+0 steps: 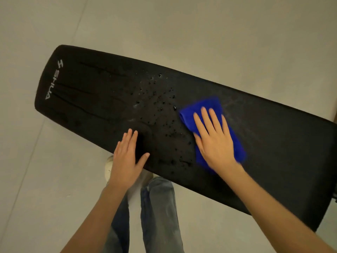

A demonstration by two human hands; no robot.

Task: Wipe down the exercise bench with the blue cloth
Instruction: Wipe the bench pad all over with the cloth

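Right hand (214,143) presses blue cloth (209,103) on bench (273,152).

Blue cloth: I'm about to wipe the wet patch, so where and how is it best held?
Probably from above, flat on its middle, as the right hand does now: the blue cloth lies folded flat on the bench, leaving no raised part to pinch. Its thicker folded edge faces the droplets.

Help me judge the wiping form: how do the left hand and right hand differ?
The right hand presses flat on the blue cloth; the left hand lies on the bare bench. The right hand sits farther across the bench; the left hand rests at its near edge. Both are open, fingers straight.
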